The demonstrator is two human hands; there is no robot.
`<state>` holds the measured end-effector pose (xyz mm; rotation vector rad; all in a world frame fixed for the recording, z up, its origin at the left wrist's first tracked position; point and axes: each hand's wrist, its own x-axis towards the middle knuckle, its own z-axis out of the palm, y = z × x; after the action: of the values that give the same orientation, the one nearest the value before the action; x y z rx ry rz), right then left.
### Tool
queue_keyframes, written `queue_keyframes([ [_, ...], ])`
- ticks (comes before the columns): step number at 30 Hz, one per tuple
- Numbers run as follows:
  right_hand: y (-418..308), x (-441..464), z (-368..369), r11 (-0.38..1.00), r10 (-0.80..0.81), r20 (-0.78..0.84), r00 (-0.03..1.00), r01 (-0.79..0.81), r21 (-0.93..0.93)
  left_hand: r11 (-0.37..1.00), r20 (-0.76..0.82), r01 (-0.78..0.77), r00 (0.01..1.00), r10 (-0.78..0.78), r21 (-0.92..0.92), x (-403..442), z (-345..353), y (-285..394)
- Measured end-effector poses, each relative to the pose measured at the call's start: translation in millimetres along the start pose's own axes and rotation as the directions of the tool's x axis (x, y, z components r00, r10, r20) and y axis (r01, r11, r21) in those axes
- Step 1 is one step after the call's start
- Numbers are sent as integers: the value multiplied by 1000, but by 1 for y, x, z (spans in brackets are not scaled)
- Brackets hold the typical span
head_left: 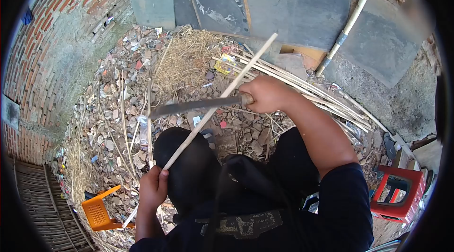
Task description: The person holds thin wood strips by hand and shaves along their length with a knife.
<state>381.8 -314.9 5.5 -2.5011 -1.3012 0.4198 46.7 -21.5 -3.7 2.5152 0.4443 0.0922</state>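
Observation:
A long pale strip, seemingly bamboo (193, 133), slants across my right-of-left knee area, from low on the left up toward the wall. Around its lower part my left hand (152, 186) is closed, thumb on top. My right hand (263, 94) grips the wooden handle of a machete (196, 105), whose long dark blade points left. The blade crosses the strip above my knee; whether they touch, I cannot tell. Both my legs are bent in dark trousers beneath the strip.
Rubble (123, 124) and a heap of shavings (184, 60) cover the ground. Several pale strips (307, 86) lie at the right. An orange plastic chair (98, 212) is at lower left, a red plastic stool (399, 193) at lower right. A pole (347, 27) leans against the wall.

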Motion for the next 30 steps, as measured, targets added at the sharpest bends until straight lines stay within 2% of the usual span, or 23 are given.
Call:
queue_keyframes([
  [1, 7, -1, -1, 985, -36, -23, 999, 40, 166, 1000, -5, -11, 1000, 11, -5, 0, 2, -3],
  [4, 35, 11, 6, 907, 161, 19, 987, -155, 392, 997, -130, -35, 991, 25, -74, -1, 14, -4],
  [5, 39, 15, 9, 912, 174, 27, 984, -172, 373, 999, -122, -2, 993, -4, -44, -1, 12, 0],
  [8, 43, 21, 32, 950, 128, -83, 988, -98, 298, 998, -95, 62, 994, -60, 17, -2, 6, 11],
  [9, 31, 19, 24, 945, 176, -22, 984, -163, 283, 998, -84, 62, 995, -60, 17, -2, 5, 10],
  [12, -4, 6, 1, 999, 7, -1, 1000, -7, 38, 999, -80, 27, 997, -25, 36, 0, 6, 10],
  [13, -7, 5, 2, 998, -22, -45, 999, 20, -55, 999, -82, 12, 997, -9, 46, 0, 6, 10],
  [16, 35, 24, 21, 929, 118, -54, 992, -91, 359, 999, -91, -10, 996, 7, -43, 1, 10, 0],
  [17, 50, 28, 25, 907, 163, -118, 980, -101, 408, 999, -91, -6, 996, 2, -35, 2, 9, 1],
  [20, 42, 27, 21, 937, 213, -56, 976, -187, 295, 1000, -82, 28, 996, -29, -15, 1, 3, 9],
  [21, 35, 23, 22, 948, 207, -114, 972, -171, 268, 999, -63, 41, 997, -42, -6, 0, -1, 11],
  [25, -4, 5, -2, 992, 88, -88, 992, -95, -81, 1000, -9, 29, 1000, -29, 5, -5, -7, 19],
  [28, 33, 20, 21, 973, 149, -42, 988, -139, 182, 996, 12, 84, 996, -85, 39, -9, -8, 18],
  [29, 46, 24, 25, 954, 238, -96, 967, -215, 207, 996, 9, 80, 997, -81, 32, -10, -8, 20],
  [30, 49, 24, 23, 957, 250, -113, 961, -228, 179, 997, 1, 76, 997, -76, 25, -10, -8, 22],
])
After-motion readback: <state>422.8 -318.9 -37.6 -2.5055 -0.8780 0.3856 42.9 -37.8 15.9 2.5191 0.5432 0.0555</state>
